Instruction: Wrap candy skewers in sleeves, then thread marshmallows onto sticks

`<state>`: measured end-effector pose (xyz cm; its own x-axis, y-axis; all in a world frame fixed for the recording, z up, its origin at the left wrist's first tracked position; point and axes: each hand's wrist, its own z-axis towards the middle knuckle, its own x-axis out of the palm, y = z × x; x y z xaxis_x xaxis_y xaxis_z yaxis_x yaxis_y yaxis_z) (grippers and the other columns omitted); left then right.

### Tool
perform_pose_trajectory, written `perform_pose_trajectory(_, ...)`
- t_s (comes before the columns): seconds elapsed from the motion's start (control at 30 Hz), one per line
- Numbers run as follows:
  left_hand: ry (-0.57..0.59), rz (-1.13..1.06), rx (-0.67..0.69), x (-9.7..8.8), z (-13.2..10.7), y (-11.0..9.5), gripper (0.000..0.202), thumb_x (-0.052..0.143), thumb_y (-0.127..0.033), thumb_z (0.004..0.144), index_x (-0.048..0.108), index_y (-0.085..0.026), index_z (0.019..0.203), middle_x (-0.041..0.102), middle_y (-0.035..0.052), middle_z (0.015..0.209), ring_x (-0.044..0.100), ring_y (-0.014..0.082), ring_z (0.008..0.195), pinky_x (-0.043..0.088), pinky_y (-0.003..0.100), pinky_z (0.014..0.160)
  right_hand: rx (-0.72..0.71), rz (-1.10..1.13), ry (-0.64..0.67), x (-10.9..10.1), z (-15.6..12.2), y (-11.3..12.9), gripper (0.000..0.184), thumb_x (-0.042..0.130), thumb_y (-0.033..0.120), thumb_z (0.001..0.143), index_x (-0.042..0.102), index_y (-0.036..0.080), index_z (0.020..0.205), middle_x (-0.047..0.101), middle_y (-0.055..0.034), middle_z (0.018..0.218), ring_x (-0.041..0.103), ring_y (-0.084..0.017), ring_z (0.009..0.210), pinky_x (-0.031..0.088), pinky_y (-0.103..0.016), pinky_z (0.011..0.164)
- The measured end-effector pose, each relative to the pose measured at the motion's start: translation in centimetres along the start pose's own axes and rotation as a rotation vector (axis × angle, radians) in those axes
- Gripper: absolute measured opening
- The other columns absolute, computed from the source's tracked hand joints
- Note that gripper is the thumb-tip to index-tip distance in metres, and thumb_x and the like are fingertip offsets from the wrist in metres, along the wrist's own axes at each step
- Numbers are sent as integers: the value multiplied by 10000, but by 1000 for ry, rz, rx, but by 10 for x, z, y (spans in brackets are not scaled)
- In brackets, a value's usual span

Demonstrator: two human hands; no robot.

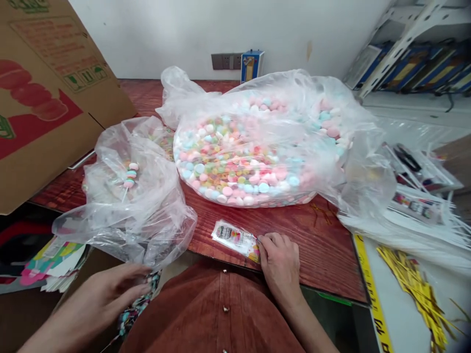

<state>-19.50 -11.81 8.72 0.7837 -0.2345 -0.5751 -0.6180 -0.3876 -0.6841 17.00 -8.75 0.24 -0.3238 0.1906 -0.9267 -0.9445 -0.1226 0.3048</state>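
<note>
My right hand (280, 262) rests knuckles-up at the near edge of the red wooden table (316, 250), fingers curled on a small printed clear packet (235, 238) lying flat there. My left hand (106, 294) is low at the left, below the table edge, fingers curled on a bundle of pastel candy strings (138, 306) in front of my lap. A large clear bag of pastel candy rings (250, 157) fills the middle of the table. A smaller crumpled clear bag (136, 206) to its left holds a candy skewer (129, 179).
A big cardboard box (44, 93) leans at the left. On the right lie clear sleeves with printed labels (415, 201), thin white sticks (452, 230) and yellow twist ties (415, 289). Printed cards (47, 267) are stacked at lower left. A shelf with blue folders (423, 63) stands at back right.
</note>
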Motion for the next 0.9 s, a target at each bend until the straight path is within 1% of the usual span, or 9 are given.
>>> perform_pose_trajectory(0.13,459,-217,233,81,29,-77,247,665,-344,856,764,-282,1073,756,44,1096,675,236,1009,477,326,928,-124,16,-187,-15,5,-4,205,523,152,971,709,190,1048,750,-78,1045,624,-248,938,368,-390,819)
perform_pose_trajectory(0.23,874,-680,85,143,49,-106,464,788,-308,752,703,-233,1202,714,103,1201,682,224,995,486,325,896,-172,161,-249,-36,11,-6,218,488,167,991,694,189,1055,758,-62,964,654,-213,895,393,-371,836)
perform_pose_trajectory(0.3,966,-1059,30,173,61,-115,516,832,-334,716,692,-206,1196,689,133,1219,675,220,1009,493,303,853,-188,265,-235,-51,16,-7,210,501,166,979,693,206,1054,758,-42,937,668,-190,866,408,-356,838)
perform_pose_trajectory(0.4,697,-1412,69,191,74,-131,375,813,-349,756,725,-179,1078,717,104,1079,665,183,957,499,272,816,-150,381,-194,-68,26,-7,193,560,184,940,717,247,1033,765,-18,917,680,-188,830,418,-374,861)
perform_pose_trajectory(0.5,402,-1505,74,187,81,-148,255,832,-293,738,748,-156,936,727,55,918,655,143,845,512,264,811,145,685,-186,-71,37,-1,257,667,299,875,701,255,1126,762,-44,987,691,-222,882,482,-387,851)
perform_pose_trajectory(0.6,304,-1506,90,180,81,-159,302,874,-297,674,759,-154,913,736,46,888,656,143,828,520,267,806,456,1208,-90,-63,47,14,432,743,425,802,656,219,1171,752,-65,992,700,-227,870,547,-362,786)
perform_pose_trajectory(0.67,262,-1452,126,178,81,-159,306,868,-319,677,763,-153,912,744,50,876,662,156,834,521,285,824,489,1397,-20,-57,51,24,327,728,459,810,675,200,1002,744,-55,907,690,-210,810,552,-336,743)
perform_pose_trajectory(0.77,134,-1339,200,174,82,-156,221,863,-299,674,739,-156,789,724,22,759,646,143,744,513,269,766,404,1209,-34,-52,49,31,290,658,470,868,637,193,785,690,-23,751,623,-174,686,512,-277,639)
perform_pose_trajectory(0.9,56,-1383,173,166,84,-158,295,910,-269,583,640,-165,643,651,-27,647,613,126,665,497,244,686,271,768,-93,-49,47,31,348,550,484,941,600,204,739,628,-12,675,545,-163,614,416,-249,555)
